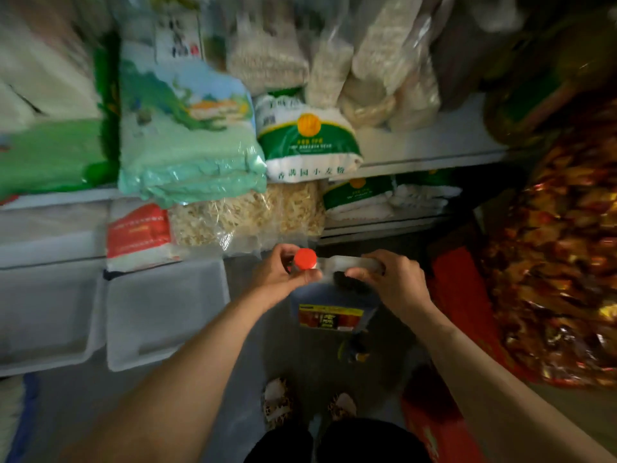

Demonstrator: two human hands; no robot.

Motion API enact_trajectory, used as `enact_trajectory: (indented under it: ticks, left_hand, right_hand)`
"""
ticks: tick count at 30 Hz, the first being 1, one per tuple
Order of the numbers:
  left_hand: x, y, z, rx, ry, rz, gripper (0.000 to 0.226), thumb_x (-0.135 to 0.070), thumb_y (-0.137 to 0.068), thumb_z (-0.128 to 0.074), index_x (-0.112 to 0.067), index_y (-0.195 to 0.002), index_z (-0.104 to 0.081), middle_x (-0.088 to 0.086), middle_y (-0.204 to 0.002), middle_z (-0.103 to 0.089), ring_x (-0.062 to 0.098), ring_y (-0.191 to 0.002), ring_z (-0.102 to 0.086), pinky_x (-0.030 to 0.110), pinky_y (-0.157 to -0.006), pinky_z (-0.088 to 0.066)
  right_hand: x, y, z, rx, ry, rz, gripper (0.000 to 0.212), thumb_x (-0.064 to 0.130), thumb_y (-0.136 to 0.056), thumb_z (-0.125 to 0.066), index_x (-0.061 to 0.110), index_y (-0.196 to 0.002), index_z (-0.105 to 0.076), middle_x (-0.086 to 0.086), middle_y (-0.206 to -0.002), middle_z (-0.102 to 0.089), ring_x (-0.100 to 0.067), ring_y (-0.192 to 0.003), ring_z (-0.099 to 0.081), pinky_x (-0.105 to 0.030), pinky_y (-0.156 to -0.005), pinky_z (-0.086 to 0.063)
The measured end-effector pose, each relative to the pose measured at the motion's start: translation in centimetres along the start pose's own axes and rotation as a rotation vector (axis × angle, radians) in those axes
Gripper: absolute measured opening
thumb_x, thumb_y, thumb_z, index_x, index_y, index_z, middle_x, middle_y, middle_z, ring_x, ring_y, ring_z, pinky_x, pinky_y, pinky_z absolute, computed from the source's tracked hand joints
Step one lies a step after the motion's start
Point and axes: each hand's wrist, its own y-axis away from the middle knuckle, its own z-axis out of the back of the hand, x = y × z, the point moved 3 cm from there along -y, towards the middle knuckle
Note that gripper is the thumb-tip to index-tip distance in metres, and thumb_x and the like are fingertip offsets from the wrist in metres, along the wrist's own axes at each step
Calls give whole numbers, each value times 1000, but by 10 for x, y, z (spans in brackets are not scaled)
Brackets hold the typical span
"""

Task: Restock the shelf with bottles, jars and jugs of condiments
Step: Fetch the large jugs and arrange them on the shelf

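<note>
A large jug of dark sauce (pixel 329 300) with a red cap (pixel 305 259) and a red and yellow label hangs in front of me above the floor. My left hand (pixel 278 274) grips the jug's neck just under the cap. My right hand (pixel 389 279) is curled round the clear handle on the jug's top. The jug is upright and level with the lowest shelf (pixel 384 225). The frame is blurred.
White shelves (pixel 427 155) ahead carry bags of flour, noodles and dried goods. Two grey plastic bins (pixel 160 312) stand at lower left. Red boxes and shiny wrapped packs (pixel 551 279) are stacked at the right. My feet in patterned slippers are below.
</note>
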Motion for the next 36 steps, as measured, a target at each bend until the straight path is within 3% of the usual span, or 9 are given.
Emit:
enact_trajectory:
  ticks: [5,10,14,16,19,22,29,32,36]
  left_hand:
    - [-133,38,29,9,-66,-251,42,-45,-74,-83,-45,-106,-56,-16,-106,-67,11,-101,-63,26,-85,-48]
    - [-262,65,43,41,-116,-459,44,-49,-78,-78,-39,-113,-54,-11,-107,-65,14,-102,-62,30,-86,-49]
    - [-346,76,41,66,-142,-592,75,-75,-47,-82,-53,-110,-49,-13,-119,-65,14,-114,-61,39,-104,-47]
    - [-382,70,38,50,-179,-664,86,-74,-42,-83,-52,-116,-47,-9,-123,-66,16,-116,-61,44,-105,-47]
    - [-436,64,33,0,-213,-718,91,-75,-40,-81,-49,-120,-47,-9,-119,-67,17,-112,-63,45,-101,-50]
    - [-486,51,25,-42,-272,-730,87,-58,-55,-88,-41,-131,-49,-9,-123,-67,15,-113,-61,38,-102,-48]
    - [-596,5,-16,-147,-224,-820,70,-36,-66,-91,-34,-125,-52,-18,-111,-64,7,-106,-59,19,-82,-44]
    - [-640,-19,-33,-221,-245,-816,74,-51,-58,-90,-43,-118,-49,-18,-113,-66,10,-107,-63,34,-95,-51]
    - [-686,-50,-54,-333,-355,-808,93,-67,-48,-84,-37,-129,-50,-6,-131,-60,18,-121,-57,41,-105,-46]
  right_hand:
    - [61,27,139,-192,2,-19,49,68,-76,-70,24,-97,-73,-4,-96,-73,-30,-96,-67,-36,-76,-49]
    - [99,43,253,-387,1,-6,48,70,-76,-68,24,-89,-72,3,-83,-65,-23,-84,-64,-34,-68,-46]
    - [107,43,334,-495,-66,-13,46,73,-74,-69,28,-67,-64,-1,-81,-70,-25,-78,-66,-36,-67,-51]
    - [107,36,372,-534,-104,-28,54,77,-71,-67,23,-64,-63,-1,-76,-70,-24,-73,-66,-34,-63,-47]
    - [100,17,420,-600,-142,2,63,75,-72,-68,13,-63,-64,-3,-65,-66,-24,-68,-63,-35,-60,-44]
    - [87,-14,463,-614,-172,65,68,75,-70,-70,8,-63,-63,-11,-64,-65,-21,-62,-56,-36,-59,-43]
    - [54,-93,576,-614,-267,240,73,84,-55,-70,13,-55,-55,3,-52,-48,-20,-57,-49,-36,-57,-38]
    - [39,-125,624,-599,-250,284,66,74,-65,-76,10,-63,-62,2,-55,-52,-18,-57,-50,-34,-58,-40]
    - [17,-174,665,-569,-284,331,70,83,-54,-73,16,-55,-52,10,-50,-44,-14,-54,-42,-31,-53,-35]
